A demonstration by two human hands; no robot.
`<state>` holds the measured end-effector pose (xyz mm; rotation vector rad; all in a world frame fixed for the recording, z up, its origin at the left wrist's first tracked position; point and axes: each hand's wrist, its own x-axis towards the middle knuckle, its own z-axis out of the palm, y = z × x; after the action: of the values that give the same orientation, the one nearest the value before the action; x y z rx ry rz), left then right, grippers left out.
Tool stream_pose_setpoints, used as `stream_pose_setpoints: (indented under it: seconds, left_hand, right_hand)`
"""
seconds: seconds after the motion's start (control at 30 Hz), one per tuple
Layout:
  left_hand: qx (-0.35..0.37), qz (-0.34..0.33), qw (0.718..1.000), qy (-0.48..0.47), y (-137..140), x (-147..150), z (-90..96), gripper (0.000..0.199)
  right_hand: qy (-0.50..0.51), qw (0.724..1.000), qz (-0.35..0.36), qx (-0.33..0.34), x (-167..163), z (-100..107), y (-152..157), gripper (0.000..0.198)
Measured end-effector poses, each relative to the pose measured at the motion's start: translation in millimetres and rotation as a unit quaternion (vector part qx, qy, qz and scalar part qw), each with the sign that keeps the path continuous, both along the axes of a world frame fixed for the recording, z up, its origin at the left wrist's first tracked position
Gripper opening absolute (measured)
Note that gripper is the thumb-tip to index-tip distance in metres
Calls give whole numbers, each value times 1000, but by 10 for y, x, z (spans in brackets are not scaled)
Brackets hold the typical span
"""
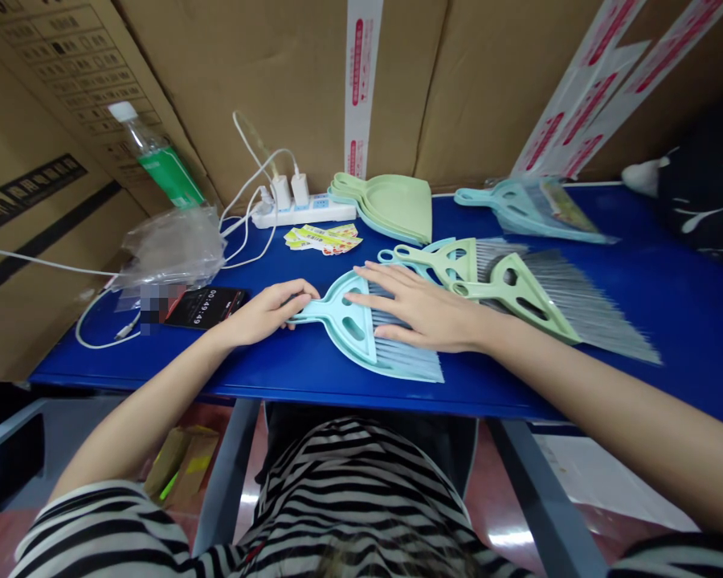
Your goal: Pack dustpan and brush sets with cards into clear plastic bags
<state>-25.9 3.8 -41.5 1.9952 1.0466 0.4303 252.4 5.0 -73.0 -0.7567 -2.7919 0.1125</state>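
Note:
A light blue hand brush [353, 323] lies on a matching light blue dustpan [398, 374], bristles to the right, at the table's near edge. My left hand [272, 311] is closed round their handle end, thumb on top. Fingers spread, my right hand [418, 309] rests flat on the brush's head and bristles, partly covering them. Just right of it lie green brushes, one nearer [539, 309] and one behind [451, 261], with grey bristles. Part of another blue brush [387, 256] shows beneath the farther green one.
Stacked green dustpans [398, 205] stand at the back, beside a white power strip [331, 210] with chargers. A bagged blue dustpan [518, 210] lies back right. Paper labels [322, 238], a phone [208, 308], clear plastic bags [172, 245] and a bottle [172, 172] are on the left.

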Motion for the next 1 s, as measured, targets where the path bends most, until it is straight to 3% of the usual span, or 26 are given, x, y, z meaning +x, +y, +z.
stream_pose_setpoints:
  seconds: [0.5,1.0]
  left_hand:
    - [-30,-11,999,-38,9,17,-2,30]
    - [-14,-29,998,-45,16,-9,-10,34]
  right_hand:
    - [22,1000,3,-15,17,-14,-13,63]
    - [29,999,6,-39,2,3,-20,63]
